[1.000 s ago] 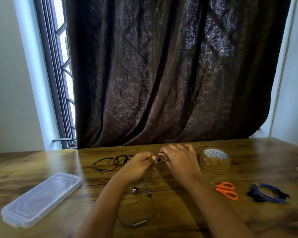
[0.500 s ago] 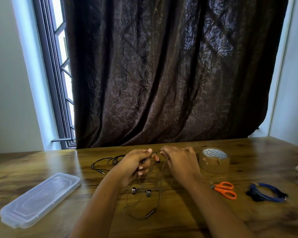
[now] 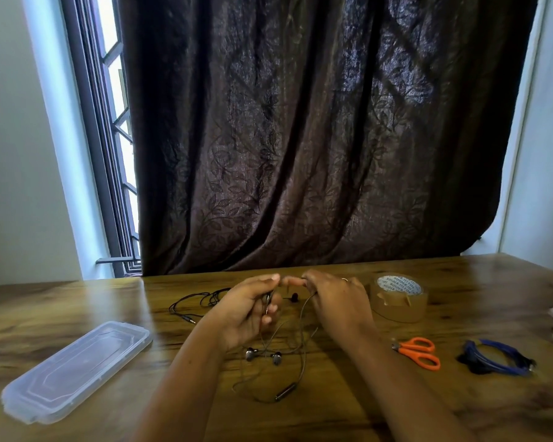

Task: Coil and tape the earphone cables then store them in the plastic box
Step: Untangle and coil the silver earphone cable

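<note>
1. Head view: the grey earphone cable (image 3: 302, 346) is held above the worktop (image 3: 364, 413). Gathered loops are pinched in the grip of the left hand (image 3: 249, 311), and a strand is pinched in the curled right hand (image 3: 336, 301). Its buds and remote lie on the wood below.
2. The coiling is judged best done with even loops, fed under light tension so that kinks are avoided.
3. Counted: three sets, namely grey, black earphones (image 3: 198, 301) and blue earphones (image 3: 498, 358); one tape roll (image 3: 398, 298); one scissors (image 3: 419, 352); one plastic box (image 3: 77, 368), far left.

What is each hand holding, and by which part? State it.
Both hold the grey earphone cable: the left hand grips a gathered stretch, the right hand pinches the strand further along; its earbuds lie on the table.
</note>
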Motion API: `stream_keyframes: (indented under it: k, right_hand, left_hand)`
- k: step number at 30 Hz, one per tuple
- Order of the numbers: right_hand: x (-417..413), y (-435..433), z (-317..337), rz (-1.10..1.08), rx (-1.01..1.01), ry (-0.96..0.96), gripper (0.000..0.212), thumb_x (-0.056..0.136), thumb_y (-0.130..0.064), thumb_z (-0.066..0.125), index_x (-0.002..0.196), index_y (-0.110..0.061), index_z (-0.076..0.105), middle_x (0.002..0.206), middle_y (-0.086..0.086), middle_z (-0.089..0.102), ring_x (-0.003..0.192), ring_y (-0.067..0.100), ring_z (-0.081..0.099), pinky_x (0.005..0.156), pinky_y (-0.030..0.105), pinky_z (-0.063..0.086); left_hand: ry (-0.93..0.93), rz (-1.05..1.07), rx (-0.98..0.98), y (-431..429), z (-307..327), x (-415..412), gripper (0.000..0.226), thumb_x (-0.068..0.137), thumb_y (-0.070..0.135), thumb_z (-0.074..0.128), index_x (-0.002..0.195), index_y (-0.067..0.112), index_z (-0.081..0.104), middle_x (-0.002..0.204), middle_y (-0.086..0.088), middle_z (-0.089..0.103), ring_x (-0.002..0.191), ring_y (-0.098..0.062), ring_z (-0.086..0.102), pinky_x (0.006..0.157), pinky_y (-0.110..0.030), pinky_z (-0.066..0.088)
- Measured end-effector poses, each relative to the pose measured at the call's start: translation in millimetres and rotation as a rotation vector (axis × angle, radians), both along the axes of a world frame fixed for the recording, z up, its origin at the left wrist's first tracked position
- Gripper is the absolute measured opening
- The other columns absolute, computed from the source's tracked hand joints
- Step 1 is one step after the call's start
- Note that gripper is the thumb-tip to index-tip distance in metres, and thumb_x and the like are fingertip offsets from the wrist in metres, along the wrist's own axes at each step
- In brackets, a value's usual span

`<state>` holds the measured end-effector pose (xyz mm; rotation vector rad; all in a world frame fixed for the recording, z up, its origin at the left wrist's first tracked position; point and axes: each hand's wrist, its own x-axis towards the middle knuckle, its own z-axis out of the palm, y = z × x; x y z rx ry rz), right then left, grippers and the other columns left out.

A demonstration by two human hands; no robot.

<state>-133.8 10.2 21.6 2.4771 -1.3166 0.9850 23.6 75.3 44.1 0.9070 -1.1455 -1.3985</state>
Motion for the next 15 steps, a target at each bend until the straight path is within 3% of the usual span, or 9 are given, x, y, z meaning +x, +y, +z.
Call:
stream_keyframes:
  k: [5, 8, 11, 13, 15]
  right_hand:
    - [4.3, 1.7, -2.4, 0.115, 0.144, 0.062, 0.03, 0.1, -0.025, 0.042, 0.128, -0.03, 0.052, 0.124, -0.006, 0.061, 0.106, 0.014, 0.061, 0.079, 0.029, 0.049]
    - [9.0, 3.1, -4.6, 0.199, 0.211, 0.122, 0.032, 0.1, -0.024, 0.042, 0.13, -0.029, 0.053, 0.125, -0.003, 0.061, 0.106, 0.015, 0.06, 0.082, 0.03, 0.05]
    - [14.7, 5.3, -5.9, 0.289, 0.253, 0.128, 0.025, 0.098, -0.028, 0.046, 0.116, -0.027, 0.061, 0.114, -0.003, 0.065, 0.098, 0.014, 0.06, 0.079, 0.033, 0.051]
    - [17.8, 9.3, -4.1, 0.347, 0.254, 0.151, 0.02, 0.095, -0.032, 0.05, 0.107, -0.025, 0.065, 0.103, -0.005, 0.067, 0.083, 0.009, 0.059, 0.066, 0.028, 0.049]
    - [18.9, 13.2, -0.9, 0.381, 0.247, 0.183, 0.016, 0.092, -0.032, 0.054, 0.101, -0.025, 0.065, 0.088, -0.009, 0.065, 0.064, 0.002, 0.049, 0.052, 0.021, 0.037]
  left_hand:
    - [0.406, 0.187, -0.149, -5.3, 1.6, -2.8, 0.038, 0.096, 0.023, 0.042, 0.131, 0.012, 0.054, 0.064, 0.003, 0.06, 0.049, -0.003, 0.054, 0.044, -0.014, 0.047]
    - [0.484, 0.31, -0.228, -4.8, 3.8, -1.3, 0.038, 0.1, 0.021, 0.038, 0.137, 0.015, 0.046, 0.086, -0.001, 0.074, 0.06, -0.007, 0.065, 0.055, -0.016, 0.054]
    - [0.525, 0.393, -0.284, -6.2, 2.0, 4.1, 0.044, 0.102, 0.019, 0.035, 0.146, 0.018, 0.031, 0.101, -0.005, 0.074, 0.08, -0.013, 0.071, 0.067, -0.02, 0.057]
    - [0.527, 0.447, -0.321, -9.3, 0.0, 9.0, 0.048, 0.103, 0.017, 0.032, 0.15, 0.02, 0.02, 0.106, -0.006, 0.072, 0.092, -0.017, 0.07, 0.076, -0.023, 0.057]
    - [0.476, 0.499, -0.346, -11.7, -1.3, 12.9, 0.051, 0.104, 0.016, 0.028, 0.152, 0.023, 0.011, 0.115, -0.006, 0.066, 0.107, -0.018, 0.064, 0.092, -0.029, 0.05]
